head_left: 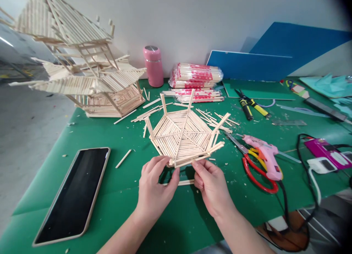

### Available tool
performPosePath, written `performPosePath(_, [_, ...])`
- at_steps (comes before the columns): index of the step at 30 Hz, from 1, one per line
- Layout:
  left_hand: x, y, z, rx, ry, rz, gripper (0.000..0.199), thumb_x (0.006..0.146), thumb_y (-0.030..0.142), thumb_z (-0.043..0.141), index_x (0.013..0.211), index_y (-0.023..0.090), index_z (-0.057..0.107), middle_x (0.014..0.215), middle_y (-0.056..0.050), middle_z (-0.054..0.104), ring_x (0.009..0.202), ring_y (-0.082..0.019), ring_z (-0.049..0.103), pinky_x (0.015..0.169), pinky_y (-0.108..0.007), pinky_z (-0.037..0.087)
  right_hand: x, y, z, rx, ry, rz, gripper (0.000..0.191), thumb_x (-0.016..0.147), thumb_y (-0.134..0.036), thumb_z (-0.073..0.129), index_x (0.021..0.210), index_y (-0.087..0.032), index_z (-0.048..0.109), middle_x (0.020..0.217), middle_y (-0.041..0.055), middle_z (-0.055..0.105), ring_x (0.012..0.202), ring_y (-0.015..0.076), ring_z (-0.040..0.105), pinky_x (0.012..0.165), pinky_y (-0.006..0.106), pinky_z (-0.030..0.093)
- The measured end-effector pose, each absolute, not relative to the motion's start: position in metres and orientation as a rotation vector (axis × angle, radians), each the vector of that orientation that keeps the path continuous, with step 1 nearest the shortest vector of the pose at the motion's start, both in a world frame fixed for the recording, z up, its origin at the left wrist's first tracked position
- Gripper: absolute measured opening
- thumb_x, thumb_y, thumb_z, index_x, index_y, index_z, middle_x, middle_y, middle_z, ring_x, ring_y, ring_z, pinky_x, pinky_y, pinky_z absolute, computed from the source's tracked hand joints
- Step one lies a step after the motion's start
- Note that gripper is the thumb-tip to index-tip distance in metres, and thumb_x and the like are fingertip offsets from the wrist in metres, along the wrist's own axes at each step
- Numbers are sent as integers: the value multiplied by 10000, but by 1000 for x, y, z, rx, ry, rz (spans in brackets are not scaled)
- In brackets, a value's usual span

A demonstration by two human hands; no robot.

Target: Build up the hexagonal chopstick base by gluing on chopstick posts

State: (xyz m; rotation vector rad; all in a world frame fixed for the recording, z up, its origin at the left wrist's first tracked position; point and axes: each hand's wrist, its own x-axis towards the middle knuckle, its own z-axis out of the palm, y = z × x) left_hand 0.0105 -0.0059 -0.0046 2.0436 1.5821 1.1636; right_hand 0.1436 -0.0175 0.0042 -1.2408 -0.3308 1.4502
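A hexagonal frame of wooden sticks (183, 133), with short posts standing up around its rim, rests on the green table. My left hand (158, 179) grips the frame's near corner between thumb and fingers. At the near edge, my right hand (210, 182) pinches a thin stick (189, 160) that lies along the rim. Two more sticks (185, 182) lie on the table behind the fingers, partly hidden. Loose sticks (211, 118) are scattered beyond the frame.
A stick pagoda (96, 70) stands at back left, a phone (74, 195) at left. Behind are a pink bottle (154, 67) and bagged sticks (196, 76). Pliers (250, 105), scissors (257, 169), a pink glue gun (265, 153) and cables (308, 173) lie to the right.
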Motion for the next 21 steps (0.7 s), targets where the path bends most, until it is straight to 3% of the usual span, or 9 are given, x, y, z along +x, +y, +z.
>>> performPosePath(21, [11,-6,-6,2084,1603,1169,111,724,190,580,833,178,570,836,-53,618,789,-188,599,699,-358,471,144,-18,3,-1238,-343,1446,270,620,-303,721,590,-155,497,430,-112,310,373,6,220,359,165,142])
